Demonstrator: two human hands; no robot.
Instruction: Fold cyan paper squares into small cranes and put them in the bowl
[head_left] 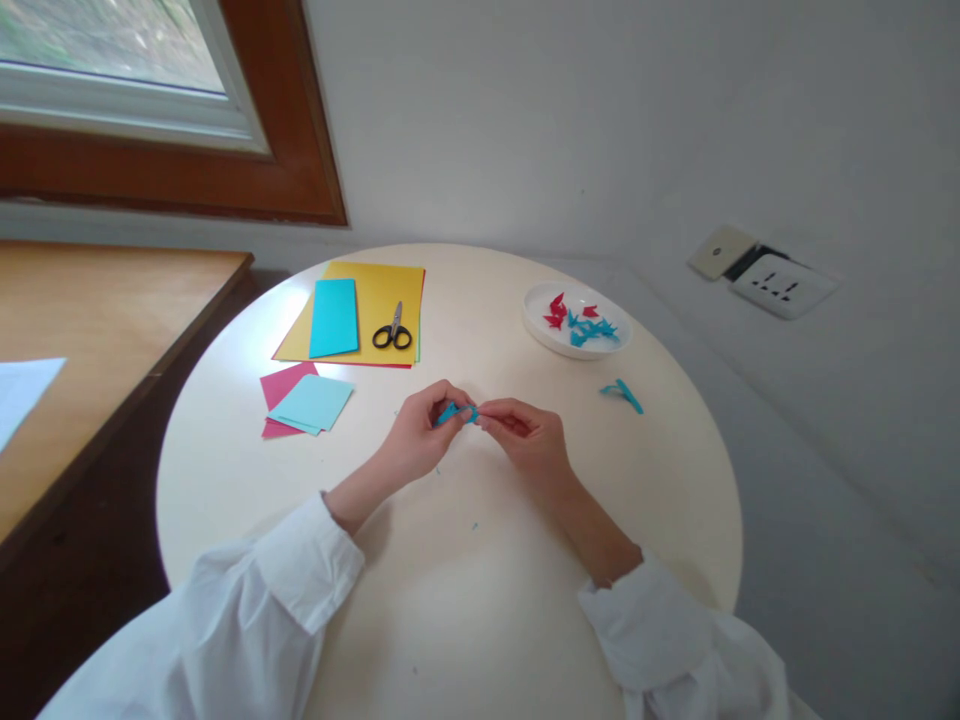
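My left hand (421, 432) and my right hand (526, 436) meet over the middle of the round white table (225, 470). Both pinch a small folded piece of blue paper (454, 412) between their fingertips. A finished blue folded piece (622, 392) lies on the table to the right of my hands. A white dish (541, 330) farther back holds several small red and blue folded pieces.
At the back left lie yellow sheets (375, 295) with a blue strip (334, 317) and black scissors (393, 331) on them. Nearer lie pink and light blue squares (312, 403). A wooden desk (90, 330) stands at the left, a wall socket (782, 284) at the right.
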